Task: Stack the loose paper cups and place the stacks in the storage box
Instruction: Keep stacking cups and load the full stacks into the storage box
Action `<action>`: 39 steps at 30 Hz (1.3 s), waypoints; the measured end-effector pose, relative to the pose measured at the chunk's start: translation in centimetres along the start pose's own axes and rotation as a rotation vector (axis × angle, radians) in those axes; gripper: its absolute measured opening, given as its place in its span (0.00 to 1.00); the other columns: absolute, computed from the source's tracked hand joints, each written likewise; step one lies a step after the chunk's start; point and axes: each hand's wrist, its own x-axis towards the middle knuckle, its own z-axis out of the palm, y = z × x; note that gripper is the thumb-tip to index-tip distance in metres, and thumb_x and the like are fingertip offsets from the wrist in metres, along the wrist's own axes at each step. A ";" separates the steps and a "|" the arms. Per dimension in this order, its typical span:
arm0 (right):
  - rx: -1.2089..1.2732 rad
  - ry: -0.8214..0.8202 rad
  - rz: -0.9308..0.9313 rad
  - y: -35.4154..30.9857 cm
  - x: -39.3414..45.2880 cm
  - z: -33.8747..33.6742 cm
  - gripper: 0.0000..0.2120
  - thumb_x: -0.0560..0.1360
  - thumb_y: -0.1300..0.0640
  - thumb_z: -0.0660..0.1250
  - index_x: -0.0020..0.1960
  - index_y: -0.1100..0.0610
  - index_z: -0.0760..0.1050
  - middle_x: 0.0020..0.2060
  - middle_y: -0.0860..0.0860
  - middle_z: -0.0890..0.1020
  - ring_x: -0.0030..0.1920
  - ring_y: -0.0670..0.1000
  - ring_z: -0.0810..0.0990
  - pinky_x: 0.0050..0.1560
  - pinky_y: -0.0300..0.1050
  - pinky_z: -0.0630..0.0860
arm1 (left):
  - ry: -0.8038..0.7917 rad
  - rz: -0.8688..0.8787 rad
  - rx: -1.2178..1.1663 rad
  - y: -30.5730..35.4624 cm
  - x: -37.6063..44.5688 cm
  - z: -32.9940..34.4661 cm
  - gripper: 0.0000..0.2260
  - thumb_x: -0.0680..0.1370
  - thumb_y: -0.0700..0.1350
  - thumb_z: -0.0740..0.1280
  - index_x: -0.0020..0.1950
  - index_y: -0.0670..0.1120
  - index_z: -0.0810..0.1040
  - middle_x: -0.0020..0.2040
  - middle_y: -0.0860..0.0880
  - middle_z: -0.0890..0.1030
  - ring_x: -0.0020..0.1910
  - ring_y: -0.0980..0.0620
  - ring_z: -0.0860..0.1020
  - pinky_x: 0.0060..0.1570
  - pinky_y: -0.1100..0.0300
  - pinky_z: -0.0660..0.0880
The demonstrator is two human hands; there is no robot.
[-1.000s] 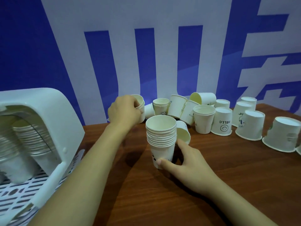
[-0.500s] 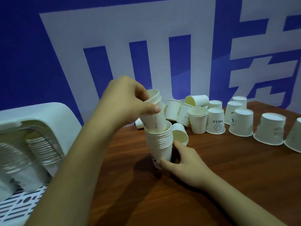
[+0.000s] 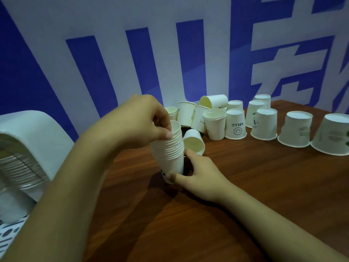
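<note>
Both hands hold the cup stack (image 3: 170, 148): right hand (image 3: 202, 174) wraps its base, left hand (image 3: 139, 120) pinches the top rim. It stands near-upright, mouth up, on the wooden table (image 3: 245, 186); loose cups (image 3: 264, 123) crowd behind, storage box (image 3: 28, 140) far left, bare wood nearer.

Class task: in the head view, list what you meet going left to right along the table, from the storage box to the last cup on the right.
Storage box → left hand → cup stack → tipped cup → HELLO cup → large upside-down cup at the right edge.
</note>
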 end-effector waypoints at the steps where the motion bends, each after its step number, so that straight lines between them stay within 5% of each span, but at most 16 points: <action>1: 0.000 -0.003 0.001 0.0 0.0 0.0 0.26 0.70 0.35 0.73 0.64 0.42 0.72 0.53 0.39 0.82 0.53 0.43 0.81 0.55 0.52 0.81 | -0.010 -0.006 0.011 0.1 0.2 0.4 0.02 0.77 0.50 0.76 0.46 0.55 0.85 0.46 0.56 0.83 0.42 0.59 0.77 0.39 0.63 0.72; 5: 0.020 0.023 0.012 -0.1 -0.1 -0.1 0.27 0.69 0.37 0.75 0.63 0.43 0.73 0.53 0.40 0.83 0.53 0.42 0.81 0.55 0.50 0.81 | -0.065 0.031 -0.017 -0.2 0.3 0.4 0.02 0.76 0.50 0.77 0.45 0.55 0.86 0.42 0.58 0.84 0.40 0.62 0.79 0.35 0.68 0.69; 7: 0.031 0.058 0.020 -0.3 -0.1 -0.4 0.26 0.67 0.39 0.77 0.62 0.46 0.75 0.52 0.41 0.83 0.51 0.41 0.82 0.54 0.49 0.82 | -0.048 0.093 -0.229 -0.5 0.1 0.3 0.02 0.75 0.50 0.77 0.45 0.53 0.88 0.39 0.57 0.85 0.37 0.64 0.79 0.34 0.71 0.72; 11: -0.096 0.074 -0.041 -1.2 -0.4 -1.8 0.24 0.65 0.37 0.73 0.58 0.45 0.75 0.47 0.44 0.84 0.46 0.45 0.82 0.48 0.52 0.82 | 0.449 -0.047 -1.017 -1.8 1.6 2.7 0.05 0.80 0.46 0.72 0.46 0.47 0.86 0.39 0.53 0.85 0.31 0.56 0.73 0.31 0.65 0.73; 13: -0.202 0.151 -0.111 -1.6 -0.7 -2.9 0.25 0.63 0.35 0.70 0.55 0.45 0.74 0.43 0.44 0.83 0.42 0.45 0.81 0.44 0.51 0.80 | 0.507 -0.267 -1.139 -2.9 3.0 4.8 0.07 0.80 0.42 0.70 0.43 0.47 0.83 0.38 0.52 0.84 0.33 0.53 0.73 0.32 0.62 0.71; 17: -0.200 0.337 -0.139 -0.9 -0.8 -4.8 0.24 0.63 0.34 0.70 0.53 0.47 0.77 0.43 0.41 0.82 0.41 0.43 0.80 0.42 0.48 0.79 | 0.173 -0.271 -0.903 -5.2 4.3 10.9 0.03 0.82 0.41 0.68 0.51 0.48 0.81 0.43 0.51 0.84 0.43 0.49 0.81 0.41 0.63 0.77; 21: -0.104 0.439 -0.133 0.2 -1.0 -5.6 0.27 0.66 0.36 0.72 0.59 0.51 0.78 0.48 0.44 0.84 0.48 0.46 0.82 0.46 0.54 0.81 | 0.032 -0.205 -0.633 -5.9 4.2 15.6 0.28 0.75 0.58 0.76 0.72 0.51 0.73 0.62 0.52 0.78 0.56 0.49 0.80 0.55 0.55 0.79; 23: -0.071 0.486 -0.137 0.1 -1.0 -5.7 0.25 0.67 0.38 0.74 0.59 0.50 0.78 0.48 0.43 0.84 0.49 0.45 0.82 0.47 0.53 0.82 | 0.096 -0.149 -0.468 -5.2 4.0 16.7 0.28 0.75 0.61 0.74 0.71 0.51 0.75 0.60 0.54 0.80 0.56 0.52 0.80 0.56 0.55 0.79; 26: -0.051 0.491 -0.123 0.2 -0.9 -5.6 0.26 0.67 0.38 0.74 0.59 0.50 0.78 0.49 0.41 0.84 0.50 0.43 0.82 0.49 0.52 0.82 | 0.242 -0.126 -0.394 -5.0 4.2 17.0 0.07 0.81 0.50 0.69 0.53 0.50 0.85 0.49 0.53 0.86 0.48 0.52 0.82 0.48 0.56 0.76; 29: -0.034 0.477 -0.102 0.8 -0.8 -5.4 0.28 0.66 0.34 0.72 0.58 0.52 0.79 0.48 0.44 0.85 0.49 0.45 0.83 0.49 0.55 0.82 | 0.395 -0.233 -0.468 -5.4 4.5 15.6 0.09 0.81 0.44 0.68 0.43 0.46 0.86 0.38 0.50 0.85 0.39 0.52 0.82 0.41 0.59 0.72; 34: -0.078 0.404 -0.094 1.0 -0.7 -4.7 0.25 0.65 0.34 0.72 0.53 0.51 0.79 0.44 0.45 0.85 0.44 0.47 0.83 0.45 0.56 0.81 | 0.582 -0.438 -0.875 -5.2 4.2 7.7 0.09 0.78 0.41 0.68 0.41 0.40 0.83 0.34 0.46 0.79 0.35 0.49 0.75 0.41 0.56 0.73; 39: -0.224 0.184 -0.100 0.7 -0.6 -3.4 0.25 0.63 0.32 0.73 0.53 0.45 0.77 0.42 0.42 0.83 0.42 0.42 0.81 0.44 0.50 0.80 | 0.738 -0.345 -0.844 -4.5 2.0 1.3 0.20 0.74 0.49 0.72 0.45 0.29 0.79 0.35 0.41 0.72 0.31 0.50 0.70 0.39 0.57 0.71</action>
